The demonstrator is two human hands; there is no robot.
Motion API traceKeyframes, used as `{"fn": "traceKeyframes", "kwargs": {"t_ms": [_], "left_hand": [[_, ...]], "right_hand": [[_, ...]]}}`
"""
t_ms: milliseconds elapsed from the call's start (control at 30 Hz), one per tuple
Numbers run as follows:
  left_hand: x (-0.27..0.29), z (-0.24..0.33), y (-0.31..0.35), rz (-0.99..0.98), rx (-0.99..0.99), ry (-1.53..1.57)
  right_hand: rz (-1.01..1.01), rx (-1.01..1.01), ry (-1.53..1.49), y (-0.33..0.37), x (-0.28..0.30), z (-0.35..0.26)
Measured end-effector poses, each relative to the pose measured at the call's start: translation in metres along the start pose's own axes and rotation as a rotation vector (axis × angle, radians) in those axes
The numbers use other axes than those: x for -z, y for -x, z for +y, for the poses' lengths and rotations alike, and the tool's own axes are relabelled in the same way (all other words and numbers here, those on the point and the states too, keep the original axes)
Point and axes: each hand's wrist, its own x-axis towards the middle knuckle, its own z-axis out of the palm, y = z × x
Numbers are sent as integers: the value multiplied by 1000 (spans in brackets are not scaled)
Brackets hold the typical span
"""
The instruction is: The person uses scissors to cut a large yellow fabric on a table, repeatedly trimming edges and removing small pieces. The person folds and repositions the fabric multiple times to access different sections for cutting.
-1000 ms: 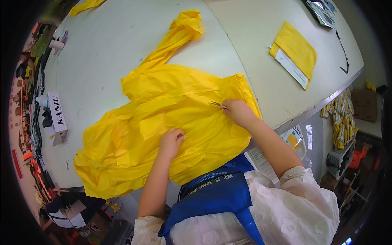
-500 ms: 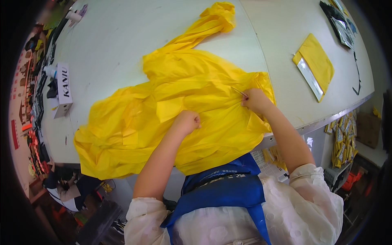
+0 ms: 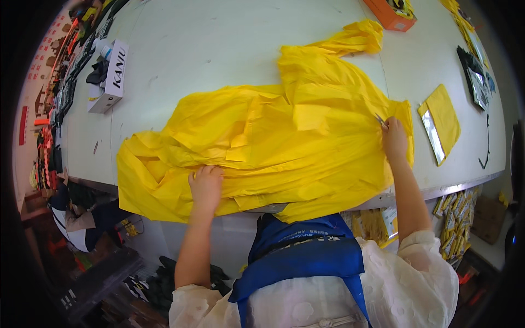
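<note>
My hands are well apart. My right hand (image 3: pixel 396 136) is closed around a pointed metal tool (image 3: pixel 381 120), its tip showing beyond my fingers, over the right end of the yellow garment (image 3: pixel 322 150). My left hand (image 3: pixel 208 188) rests with bent fingers on the cloth near the front edge; whether it pinches a fold or only presses down, I can't tell from this angle.

The garment lies rumpled across the counter (image 3: pixel 180 41), one sleeve (image 3: pixel 355 39) stretched toward the far side and the near edge hanging over the front. To handle it well, I'd judge it best to smooth the creases with the left palm, draw the cloth gently so it doesn't slip off, and hold the tip up from the thin fabric so nothing snags.

Further out, a folded yellow packet (image 3: pixel 445 117) lies to the right, apart from the garment, a white box (image 3: pixel 116 76) stands at the left and an orange box (image 3: pixel 391 16) at the far side.
</note>
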Motion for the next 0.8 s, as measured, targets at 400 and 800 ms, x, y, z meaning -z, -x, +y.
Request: {"fn": "traceKeyframes", "kwargs": {"t_ms": [400,800], "left_hand": [[-37,-52,-31,-219,109,622],[-52,-65,-38,-455,114,743]], "right_hand": [[-657,619,-273,87,-68,-208],[-875,529,-319,81,-64,-199]]}}
